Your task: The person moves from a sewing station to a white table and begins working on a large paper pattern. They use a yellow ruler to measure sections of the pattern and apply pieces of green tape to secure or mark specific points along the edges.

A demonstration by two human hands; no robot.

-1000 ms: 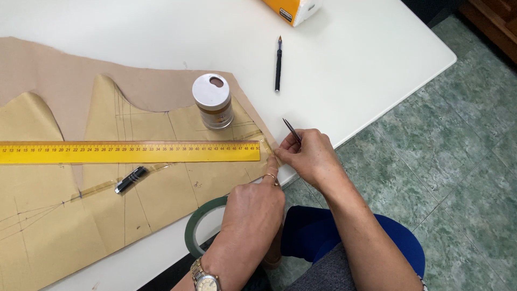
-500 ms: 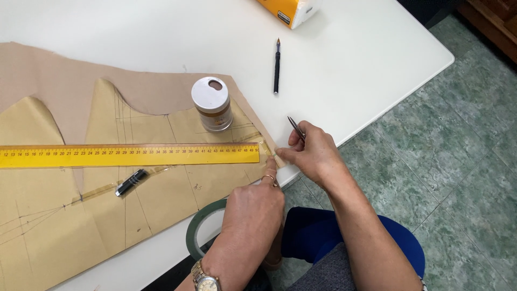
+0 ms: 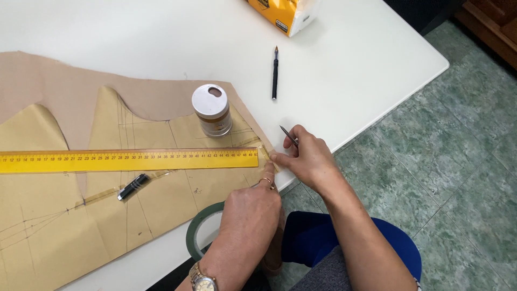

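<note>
White and smooth, the surface [image 3: 161,32] fills most of the head view, with green mottled floor tiles [image 3: 431,161] to its right; nearest the camera, the left hand [image 3: 250,207] rests on the surface's near edge, a ring on one finger and a watch [image 3: 203,280] at the wrist, its fingers curled down over a green ring of tape [image 3: 195,229] that pokes out beneath it; whether its grip pinches the tape cannot be told. Just beyond, the right hand [image 3: 306,156] presses its fingertips together on the corner of the tan paper pattern [image 3: 161,199], beside the end of the yellow ruler [image 3: 129,160], while a thin dark pen [image 3: 288,135] is pinched in that same grip, its tip pointing away. That ruler lies flat across the pattern from the left edge of the view; a small black cylinder [image 3: 133,186] lies on the pattern just below it. Farther out, a jar with a white lid [image 3: 212,110] stands upright on the pattern; beyond it, a black pen [image 3: 275,73] lies alone on the bare surface; farthest, a yellow and white package [image 3: 285,13] sits at the top edge.
</note>
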